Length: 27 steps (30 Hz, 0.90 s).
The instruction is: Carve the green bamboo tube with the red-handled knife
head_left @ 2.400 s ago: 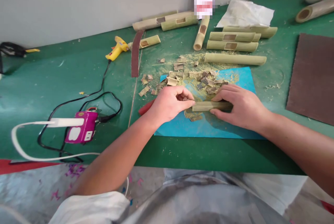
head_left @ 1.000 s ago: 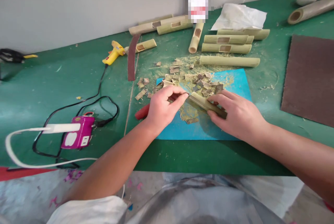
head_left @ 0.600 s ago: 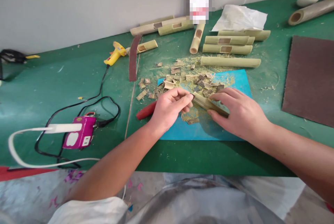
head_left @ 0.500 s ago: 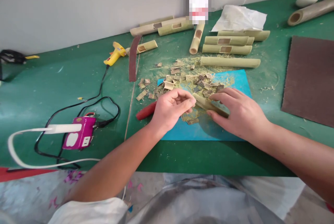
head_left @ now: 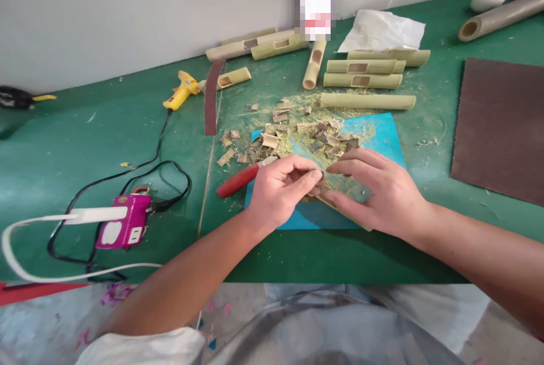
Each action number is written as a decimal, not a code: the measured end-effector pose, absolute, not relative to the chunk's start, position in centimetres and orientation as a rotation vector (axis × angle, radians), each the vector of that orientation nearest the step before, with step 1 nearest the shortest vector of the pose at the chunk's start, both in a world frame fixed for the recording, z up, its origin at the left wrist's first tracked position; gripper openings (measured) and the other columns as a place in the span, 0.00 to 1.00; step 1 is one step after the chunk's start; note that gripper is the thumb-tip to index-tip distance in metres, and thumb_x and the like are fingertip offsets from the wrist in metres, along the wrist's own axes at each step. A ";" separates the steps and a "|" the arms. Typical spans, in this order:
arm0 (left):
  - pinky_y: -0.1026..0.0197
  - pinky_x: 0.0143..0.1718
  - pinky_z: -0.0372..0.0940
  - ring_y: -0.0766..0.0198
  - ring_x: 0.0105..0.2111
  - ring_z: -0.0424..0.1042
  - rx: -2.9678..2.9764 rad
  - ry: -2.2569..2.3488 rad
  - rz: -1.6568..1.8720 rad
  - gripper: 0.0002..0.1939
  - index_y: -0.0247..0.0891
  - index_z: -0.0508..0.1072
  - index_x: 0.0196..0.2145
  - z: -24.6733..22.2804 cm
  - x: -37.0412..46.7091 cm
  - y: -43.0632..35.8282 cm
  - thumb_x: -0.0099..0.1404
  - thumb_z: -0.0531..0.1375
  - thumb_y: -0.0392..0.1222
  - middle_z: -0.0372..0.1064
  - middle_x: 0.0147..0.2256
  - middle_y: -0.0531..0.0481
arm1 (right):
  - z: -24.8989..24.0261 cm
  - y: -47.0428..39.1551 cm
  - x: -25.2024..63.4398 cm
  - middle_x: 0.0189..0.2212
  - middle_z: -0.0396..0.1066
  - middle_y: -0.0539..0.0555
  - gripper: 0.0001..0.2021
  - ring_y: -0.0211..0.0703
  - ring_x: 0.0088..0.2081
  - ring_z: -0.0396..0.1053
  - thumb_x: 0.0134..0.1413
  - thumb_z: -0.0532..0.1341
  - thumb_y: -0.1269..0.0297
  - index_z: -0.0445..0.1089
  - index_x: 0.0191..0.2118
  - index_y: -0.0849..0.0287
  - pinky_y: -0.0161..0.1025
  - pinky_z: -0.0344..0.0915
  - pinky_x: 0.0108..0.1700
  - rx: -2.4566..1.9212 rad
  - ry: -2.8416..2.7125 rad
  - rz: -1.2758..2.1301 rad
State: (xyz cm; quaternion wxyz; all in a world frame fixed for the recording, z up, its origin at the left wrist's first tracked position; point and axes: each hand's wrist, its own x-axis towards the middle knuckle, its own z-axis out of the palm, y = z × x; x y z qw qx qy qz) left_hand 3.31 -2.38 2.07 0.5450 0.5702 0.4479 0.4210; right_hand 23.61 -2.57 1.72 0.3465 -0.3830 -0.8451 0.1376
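Observation:
My left hand [head_left: 283, 192] is closed in a pinch over the blue sheet [head_left: 385, 138], with a small brown piece [head_left: 322, 175] showing at the fingertips. Just below those fingertips a bamboo piece [head_left: 342, 210] slants down to the right, partly covered by both hands. My right hand [head_left: 380, 186] is open, its thumb by the bamboo piece and its fingers spread above. Left of my left hand lies a red-handled knife [head_left: 238, 179], its blade partly hidden. Bamboo chips [head_left: 327, 141] and shavings are heaped beyond my hands.
Several cut bamboo tubes [head_left: 368, 101] lie at the back. A yellow glue gun [head_left: 183, 92] and a brown strip [head_left: 211, 101] are at left. A purple power adapter [head_left: 123, 220] with cables sits front left; a dark brown sheet [head_left: 501, 127] lies at right.
The bamboo piece has moved down towards me and now lies lower under my hands. A brown piece shows at my left fingertips, and more of the knife is visible.

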 end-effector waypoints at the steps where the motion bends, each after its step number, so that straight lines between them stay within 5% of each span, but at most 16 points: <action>1: 0.64 0.30 0.74 0.65 0.29 0.77 1.349 1.058 1.013 0.08 0.38 0.77 0.35 2.0 3.4 -2.4 0.63 0.67 0.45 0.76 0.29 0.51 | 1.7 -2.6 23.6 0.37 0.76 0.60 0.12 0.49 0.39 0.75 0.61 0.64 0.57 0.73 0.44 0.61 0.46 0.73 0.40 -0.997 -2.187 0.389; 6: 0.64 0.32 0.74 0.64 0.33 0.78 1.392 1.061 1.025 0.08 0.39 0.77 0.39 1.7 3.5 -2.6 0.63 0.67 0.43 0.78 0.34 0.49 | 1.6 -2.6 23.3 0.36 0.75 0.58 0.12 0.46 0.37 0.74 0.62 0.62 0.55 0.73 0.43 0.58 0.44 0.72 0.39 -1.020 -2.122 0.503; 20: 0.62 0.36 0.76 0.62 0.35 0.80 1.460 1.101 1.036 0.07 0.39 0.78 0.41 1.7 3.9 -3.3 0.63 0.66 0.39 0.80 0.36 0.50 | 1.5 -2.8 23.2 0.31 0.74 0.52 0.01 0.39 0.34 0.73 0.62 0.63 0.66 0.71 0.38 0.56 0.37 0.70 0.35 -0.889 -2.031 0.512; 27: 0.64 0.33 0.70 0.66 0.32 0.75 1.742 1.119 1.049 0.02 0.39 0.79 0.31 2.2 3.6 -2.6 0.63 0.66 0.35 0.77 0.31 0.52 | 2.0 -2.6 23.3 0.29 0.73 0.51 0.05 0.37 0.32 0.71 0.63 0.60 0.72 0.71 0.35 0.57 0.35 0.68 0.33 -0.921 -2.048 0.510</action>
